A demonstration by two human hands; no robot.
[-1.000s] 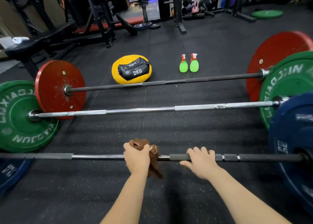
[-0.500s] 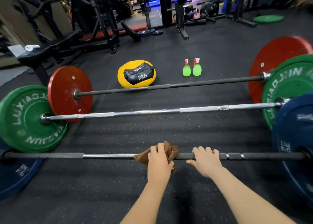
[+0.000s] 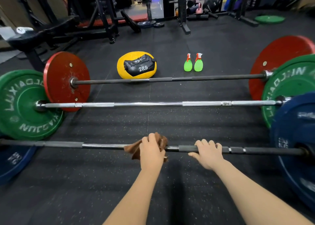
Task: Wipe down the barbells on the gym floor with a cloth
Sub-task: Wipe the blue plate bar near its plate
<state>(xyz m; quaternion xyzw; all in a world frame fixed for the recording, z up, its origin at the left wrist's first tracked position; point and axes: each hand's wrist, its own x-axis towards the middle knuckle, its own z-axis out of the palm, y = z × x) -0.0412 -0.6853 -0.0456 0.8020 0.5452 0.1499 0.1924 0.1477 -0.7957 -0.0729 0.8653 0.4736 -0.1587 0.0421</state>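
Containers: two green spray bottles (image 3: pixel 198 65) with red-and-white trigger heads stand upright, just beside each other, well beyond the fingertips of both hands and past all three bars; bodies are solid green, fill level can't be read. Task items: three barbells lie parallel on the black rubber floor (image 3: pixel 170 182). Near barbell (image 3: pixel 105 146) has blue plates, and its shaft alternates dark grip sections with bare steel. Middle barbell (image 3: pixel 150 104) is chrome with green plates. Far barbell (image 3: pixel 187 79) is black with red plates. Cloth (image 3: pixel 133 150) is brown and bunched, wrapped over the near barbell. Left hand (image 3: pixel 151 150) grips the cloth onto the shaft, fingers curled over the top; folds stick up beyond the fingertips, and loose ends hang out on the hand's left and below its right edge. Right hand (image 3: pixel 208 153) sits on the same shaft to the right of the cloth, fingers hooked over a dark grip section, thumb sticking out on the near side toward the left hand. A short stretch of bare steel shows between the two hands. Middle and far barbells are well beyond both sets of fingers, untouched. A yellow-and-black 2KG ball (image 3: pixel 136 66) sits left of the bottles, just behind the far barbell.
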